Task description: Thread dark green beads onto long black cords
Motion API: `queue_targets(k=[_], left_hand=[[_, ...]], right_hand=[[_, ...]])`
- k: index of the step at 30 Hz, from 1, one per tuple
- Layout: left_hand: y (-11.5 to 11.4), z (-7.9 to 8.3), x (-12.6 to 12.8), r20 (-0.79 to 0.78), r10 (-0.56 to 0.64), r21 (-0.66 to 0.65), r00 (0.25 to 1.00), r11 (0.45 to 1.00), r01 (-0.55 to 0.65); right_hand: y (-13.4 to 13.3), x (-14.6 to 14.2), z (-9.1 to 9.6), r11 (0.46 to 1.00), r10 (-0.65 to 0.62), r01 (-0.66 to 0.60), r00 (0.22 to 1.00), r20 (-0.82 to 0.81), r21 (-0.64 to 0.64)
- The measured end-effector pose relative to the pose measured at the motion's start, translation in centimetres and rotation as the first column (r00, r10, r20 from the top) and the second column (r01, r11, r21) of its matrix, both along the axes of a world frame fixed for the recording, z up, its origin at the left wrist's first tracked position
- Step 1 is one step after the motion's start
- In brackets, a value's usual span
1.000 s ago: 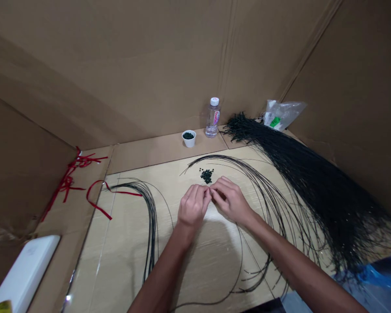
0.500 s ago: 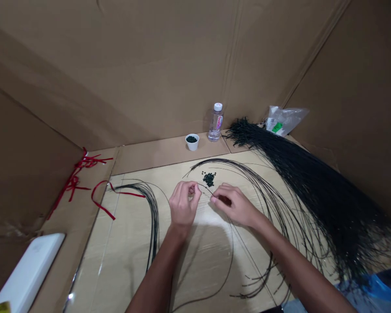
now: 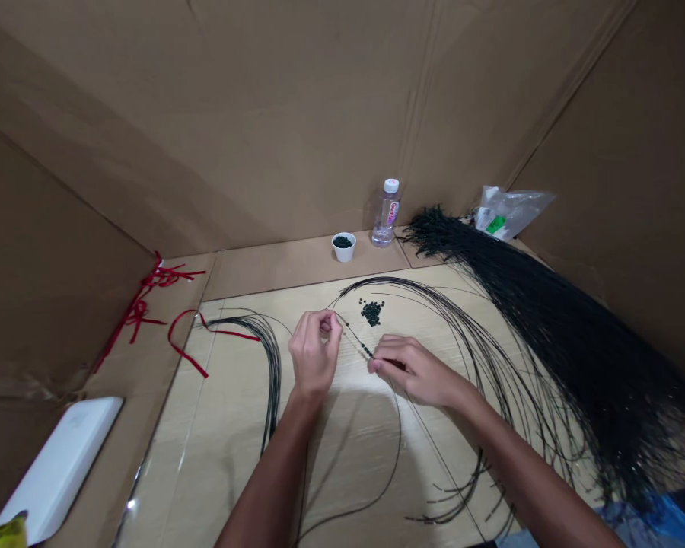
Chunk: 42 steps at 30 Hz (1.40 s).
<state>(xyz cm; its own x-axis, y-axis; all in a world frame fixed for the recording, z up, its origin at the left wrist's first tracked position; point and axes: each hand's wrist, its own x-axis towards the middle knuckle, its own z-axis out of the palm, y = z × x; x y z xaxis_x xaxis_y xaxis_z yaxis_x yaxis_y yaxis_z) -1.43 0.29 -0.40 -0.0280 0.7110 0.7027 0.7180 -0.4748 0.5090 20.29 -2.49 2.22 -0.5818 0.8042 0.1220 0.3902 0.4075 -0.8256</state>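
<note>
My left hand pinches one end of a thin black cord strung with small dark beads. My right hand holds the other end between its fingertips, so the beaded stretch runs taut-looking between them. Just beyond the hands lies a small pile of dark green beads on a pale cardboard sheet. Loose black cords curve around my right hand and under my right forearm, and another group of cords lies left of my left hand.
A large bundle of black cords spreads along the right. At the back stand a white cup of beads and a water bottle. Red ribbons, a plastic bag and a white flat object lie nearby, with cardboard walls around.
My hands have moved apart, the left one going leftward. The beaded cord now shows plainly between them. The view has shifted slightly.
</note>
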Motion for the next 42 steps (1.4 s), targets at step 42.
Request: queue_targets(k=[42], left_hand=[[1.0,3.9,-1.4,0.941,0.042,-0.266,0.336,0.708,0.654]], right_hand=[[-0.8,-0.8,3.3,0.834,-0.026,-0.234,0.888,-0.459,-0.5]])
